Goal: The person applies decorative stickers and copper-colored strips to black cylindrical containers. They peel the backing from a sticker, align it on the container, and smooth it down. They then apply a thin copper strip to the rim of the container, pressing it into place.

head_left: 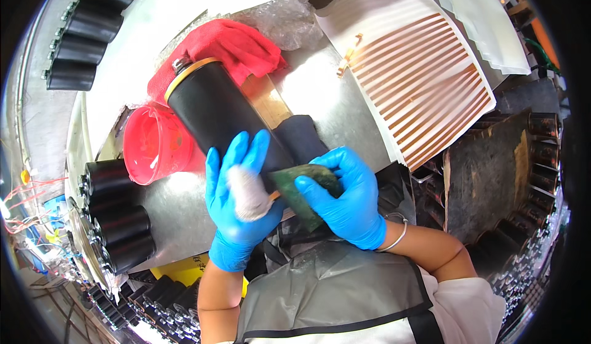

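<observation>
One pad (303, 190), head view, pinched in right hand (351, 201) at near end of cylinder (212, 107), which slants over bench (360, 122). Left hand (231, 222) spreads fingers along cylinder; grip unclear. Likely a rubbing step; next stroke would call for steady left support.

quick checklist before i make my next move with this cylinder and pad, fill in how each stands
1. Gloves on: ok, left hand and right hand both in blue.
2. Pad gripped: ok, green pad is in the right hand.
3. Black cylinder touched by the left hand: ok, fingers against its side.
4. Cylinder's near end in sight: cannot tell its condition, the hands and pad hide it.
5. Wrists bare: not ok, a bangle circles the right one.
</observation>
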`<state>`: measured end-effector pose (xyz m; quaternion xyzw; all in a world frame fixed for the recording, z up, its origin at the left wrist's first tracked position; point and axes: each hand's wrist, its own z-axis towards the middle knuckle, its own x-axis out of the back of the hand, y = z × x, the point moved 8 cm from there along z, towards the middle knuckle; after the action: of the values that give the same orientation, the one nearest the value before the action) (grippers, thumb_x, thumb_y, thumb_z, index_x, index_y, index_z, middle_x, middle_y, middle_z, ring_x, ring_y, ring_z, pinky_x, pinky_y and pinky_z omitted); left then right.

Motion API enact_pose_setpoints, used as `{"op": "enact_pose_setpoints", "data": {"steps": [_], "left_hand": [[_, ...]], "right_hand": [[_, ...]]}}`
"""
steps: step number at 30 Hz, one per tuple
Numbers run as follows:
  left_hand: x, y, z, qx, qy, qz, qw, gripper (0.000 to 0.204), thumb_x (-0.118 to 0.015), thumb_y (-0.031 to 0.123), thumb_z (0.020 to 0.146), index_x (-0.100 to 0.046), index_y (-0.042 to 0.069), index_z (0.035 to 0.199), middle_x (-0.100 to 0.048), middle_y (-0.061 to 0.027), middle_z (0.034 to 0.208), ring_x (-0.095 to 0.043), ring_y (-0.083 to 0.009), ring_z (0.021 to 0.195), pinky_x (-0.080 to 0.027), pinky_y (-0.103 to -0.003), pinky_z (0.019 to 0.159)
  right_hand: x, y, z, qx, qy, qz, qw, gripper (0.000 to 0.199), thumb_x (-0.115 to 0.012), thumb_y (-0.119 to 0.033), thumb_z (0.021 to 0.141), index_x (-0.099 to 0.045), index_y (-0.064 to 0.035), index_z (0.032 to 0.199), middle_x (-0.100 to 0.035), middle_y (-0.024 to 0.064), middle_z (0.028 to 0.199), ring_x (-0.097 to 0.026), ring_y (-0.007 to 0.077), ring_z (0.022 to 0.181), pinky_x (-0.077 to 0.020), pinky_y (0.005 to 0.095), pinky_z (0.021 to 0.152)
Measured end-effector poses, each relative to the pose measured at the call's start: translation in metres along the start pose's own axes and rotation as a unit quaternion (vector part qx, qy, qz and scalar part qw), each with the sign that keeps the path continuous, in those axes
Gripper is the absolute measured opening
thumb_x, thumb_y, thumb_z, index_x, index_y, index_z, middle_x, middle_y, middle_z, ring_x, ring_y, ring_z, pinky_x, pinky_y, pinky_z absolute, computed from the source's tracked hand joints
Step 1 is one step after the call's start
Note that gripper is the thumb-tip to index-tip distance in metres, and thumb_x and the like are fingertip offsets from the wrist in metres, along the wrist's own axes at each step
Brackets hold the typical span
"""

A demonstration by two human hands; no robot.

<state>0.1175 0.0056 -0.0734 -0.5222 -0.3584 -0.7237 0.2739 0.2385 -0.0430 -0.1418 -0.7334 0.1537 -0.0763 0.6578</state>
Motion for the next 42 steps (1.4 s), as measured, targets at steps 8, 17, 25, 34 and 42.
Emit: {"op": "enact_pose_setpoints", "data": {"steps": [8, 17, 25, 34, 42], "left_hand": [[-0.023, -0.054, -0.06, 0.207, 0.24, -0.284, 0.905, 0.063, -0.068, 0.027, 0.078, -0.041, 0.006, 0.131, -0.043, -0.0091, 0.137, -0.043, -0.027, 0.123, -0.017, -0.048, 0.111], [-0.021, -0.065, -0.08, 0.174, 0.261, -0.227, 0.922, 0.069, -0.074, 0.025, 0.069, -0.046, 0.0, 0.127, -0.051, -0.0135, 0.129, -0.039, -0.0333, 0.126, -0.012, -0.051, 0.109], [0.001, -0.014, -0.023, -0.001, 0.029, 0.068, 0.997, 0.062, -0.073, 0.031, 0.061, -0.057, 0.015, 0.119, -0.059, -0.005, 0.116, -0.051, -0.0206, 0.116, -0.003, -0.051, 0.111], [-0.01, -0.039, -0.067, 0.083, 0.242, -0.098, 0.962, 0.096, -0.07, 0.013, 0.075, -0.003, 0.001, 0.143, -0.049, -0.0178, 0.129, -0.043, -0.0335, 0.124, -0.011, -0.051, 0.11], [-0.013, -0.05, -0.078, 0.146, 0.249, -0.075, 0.954, 0.102, -0.073, 0.016, 0.075, 0.001, 0.002, 0.143, -0.048, -0.018, 0.131, -0.035, -0.0361, 0.13, -0.013, -0.049, 0.111]], "right_hand": [[0.001, 0.009, 0.001, -0.027, 0.015, 0.002, 1.0, 0.023, -0.071, -0.013, 0.078, -0.054, -0.0009, 0.088, -0.061, 0.0062, 0.078, -0.056, 0.0078, 0.071, -0.047, 0.024, 0.062], [-0.002, -0.004, 0.002, 0.003, 0.012, -0.015, 1.0, 0.022, -0.072, -0.014, 0.078, -0.056, -0.001, 0.087, -0.061, 0.0068, 0.077, -0.056, 0.0085, 0.07, -0.0475, 0.0248, 0.062], [0.002, 0.005, 0.004, -0.037, 0.011, 0.011, 0.999, 0.023, -0.072, -0.015, 0.078, -0.056, -0.0012, 0.087, -0.061, 0.0075, 0.077, -0.056, 0.0082, 0.07, -0.0474, 0.0251, 0.062], [0.002, -0.004, 0.002, -0.015, -0.012, -0.029, 0.999, 0.018, -0.069, -0.008, 0.079, -0.056, -0.0013, 0.09, -0.061, 0.0056, 0.081, -0.054, 0.0077, 0.072, -0.0457, 0.0236, 0.064], [0.004, -0.041, -0.013, 0.237, 0.029, -0.136, 0.962, 0.024, -0.075, -0.004, 0.069, -0.061, -0.0075, 0.087, -0.054, 0.0053, 0.074, -0.053, 0.022, 0.063, -0.0419, 0.0329, 0.056]]}}
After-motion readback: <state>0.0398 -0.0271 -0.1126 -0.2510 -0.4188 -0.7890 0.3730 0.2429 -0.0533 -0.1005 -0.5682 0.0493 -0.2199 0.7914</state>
